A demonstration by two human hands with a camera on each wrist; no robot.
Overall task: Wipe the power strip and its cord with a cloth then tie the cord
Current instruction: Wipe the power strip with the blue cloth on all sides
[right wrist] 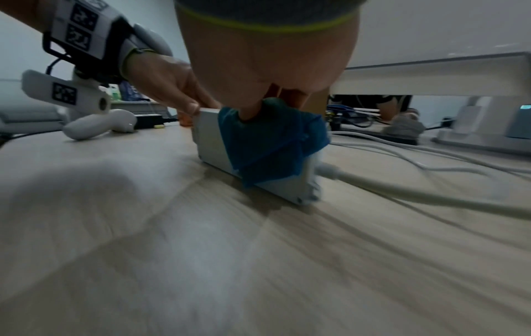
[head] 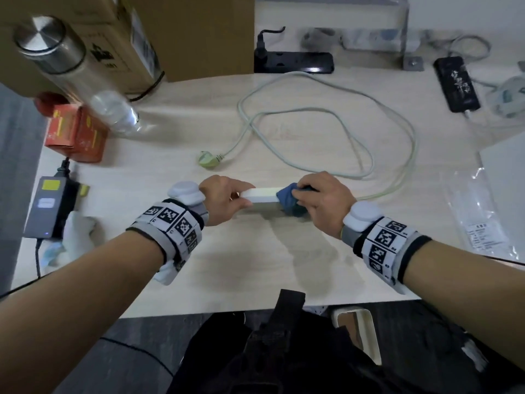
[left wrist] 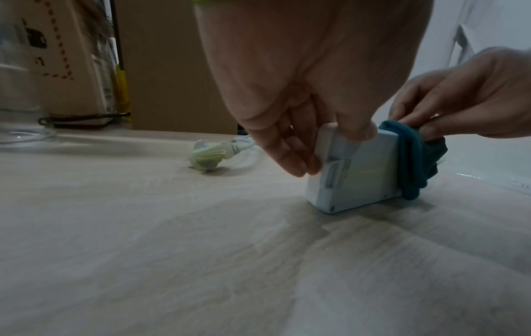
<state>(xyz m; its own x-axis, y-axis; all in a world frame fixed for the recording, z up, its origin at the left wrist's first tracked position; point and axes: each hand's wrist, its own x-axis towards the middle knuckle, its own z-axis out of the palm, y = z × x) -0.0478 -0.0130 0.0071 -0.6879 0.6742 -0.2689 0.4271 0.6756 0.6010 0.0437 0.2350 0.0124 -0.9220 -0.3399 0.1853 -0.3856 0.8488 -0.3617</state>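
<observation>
- Power strip (head: 262, 195): it is stood on its long edge on the wooden table (head: 255, 268), near the front edge, and is held at one end while the other is wiped.
- Its left end is pinched by the left hand (head: 220, 199), thumb on the upper edge and curled fingertips (left wrist: 290, 159) against the far face.
- A blue cloth (right wrist: 270, 145) is draped over the cord end and gripped there by the right hand (head: 321, 196), whose fingers are curled over it.
- The casing is judged to be rigid, light plastic with smooth faces, so it is likely to slide or tip unless steadied; the short ends offer the surest hold.
- The cloth looks soft and limp, and it is best bunched round the body so that several faces are rubbed at once.
- The cord (head: 341, 137) leaves the strip's right end and lies in loose loops behind it, with the plug (head: 206, 159) resting beyond the left hand.
- The cord appears pliable yet springy; for wiping it is probably best drawn through the cloth from the strip end, and coils may need holding when tied.
</observation>
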